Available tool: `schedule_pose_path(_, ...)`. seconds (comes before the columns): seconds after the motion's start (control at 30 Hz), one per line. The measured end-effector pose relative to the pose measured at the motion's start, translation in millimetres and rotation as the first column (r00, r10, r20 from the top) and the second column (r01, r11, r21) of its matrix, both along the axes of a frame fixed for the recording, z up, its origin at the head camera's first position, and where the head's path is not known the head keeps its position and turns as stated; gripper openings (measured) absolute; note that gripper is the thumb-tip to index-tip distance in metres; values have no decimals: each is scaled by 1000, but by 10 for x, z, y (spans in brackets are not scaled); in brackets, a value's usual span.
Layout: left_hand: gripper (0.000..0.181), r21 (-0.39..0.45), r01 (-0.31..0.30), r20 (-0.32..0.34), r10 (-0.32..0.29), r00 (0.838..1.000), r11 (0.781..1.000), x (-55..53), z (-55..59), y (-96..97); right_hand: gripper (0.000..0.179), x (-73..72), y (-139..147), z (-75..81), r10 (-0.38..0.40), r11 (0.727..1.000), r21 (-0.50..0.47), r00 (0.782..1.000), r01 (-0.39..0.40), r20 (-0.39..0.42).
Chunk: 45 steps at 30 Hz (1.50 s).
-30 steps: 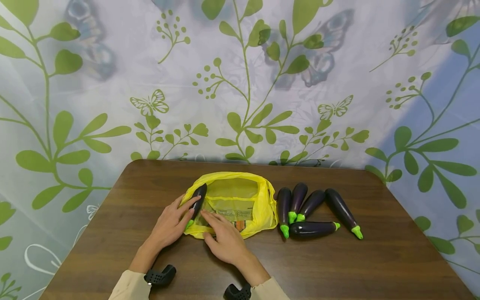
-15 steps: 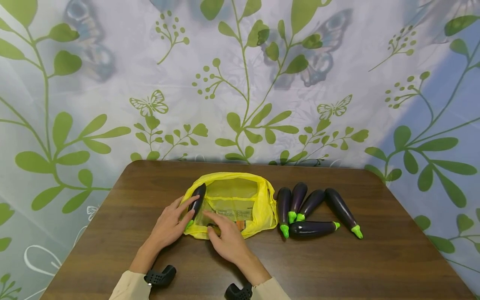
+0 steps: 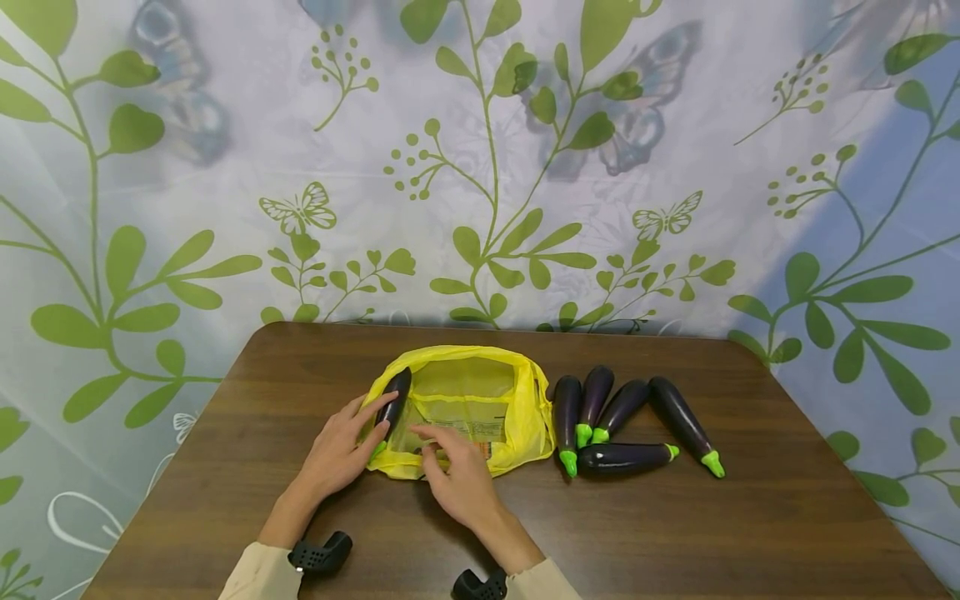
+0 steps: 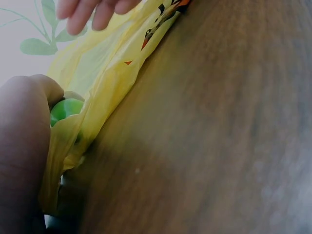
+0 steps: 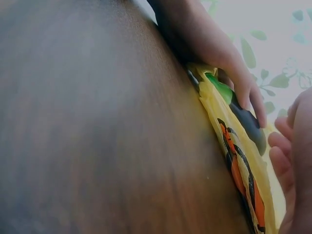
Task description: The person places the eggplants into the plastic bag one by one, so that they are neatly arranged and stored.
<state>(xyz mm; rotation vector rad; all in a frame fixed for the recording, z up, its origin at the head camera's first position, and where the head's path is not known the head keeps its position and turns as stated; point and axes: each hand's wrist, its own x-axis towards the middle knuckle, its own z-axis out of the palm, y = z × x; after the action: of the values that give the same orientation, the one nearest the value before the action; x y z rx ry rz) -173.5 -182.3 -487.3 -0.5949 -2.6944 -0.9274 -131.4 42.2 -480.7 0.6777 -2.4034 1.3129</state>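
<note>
A yellow plastic bag [image 3: 534,408] lies on the table with its mouth spread toward me. Inside its left end is a dark purple eggplant [image 3: 396,393], its green stem end [image 4: 66,111] toward me. My left hand [image 3: 337,443] holds this eggplant at the bag's left edge, index finger and thumb laid over it. In the right wrist view, that eggplant [image 5: 248,124] shows under the left fingers. My right hand [image 3: 461,479] hovers at the front rim of the bag, fingers loosely bent and holding nothing. Part of the bag's front rim is hidden behind it.
Several more eggplants [image 3: 626,457] with bright green stems lie close together on the brown wooden table [image 3: 660,525], just right of the bag. Behind the table hangs a leaf-and-butterfly patterned cloth [image 3: 420,275]. Black wrist devices [image 3: 321,553] sit on both wrists.
My right hand has shifted slightly right and back along the bag's front rim, its fingers bending more. The left hand, eggplants and bag stay almost the same.
</note>
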Motion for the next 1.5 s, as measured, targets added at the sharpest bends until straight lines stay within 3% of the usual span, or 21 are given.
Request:
schedule_pose_path(0.47, 47, 2, -15, 25, 15, 1000, 1000, 7, -2, 4, 29, -17, 32, -20, -23, 998, -66, 973, 8, -230)
schedule_pose_path(0.9, 47, 12, -18, 31, 18, 999, 1000, 22, 24, 12, 33, 15, 89, -32, -38, 994, -106, 975, 15, -220)
schedule_pose_path(1.3, 47, 20, -17, 41, 16, 999, 1000, 17, 24, 17, 36, 21, 167, -29, -73, 988, -150, 960, 33, -269)
schedule_pose_path(1.5, 47, 22, -18, 45, 17, 999, 1000, 15, 31, 13, 34, 38, 174, 21, -86, 977, -209, 971, 39, -222)
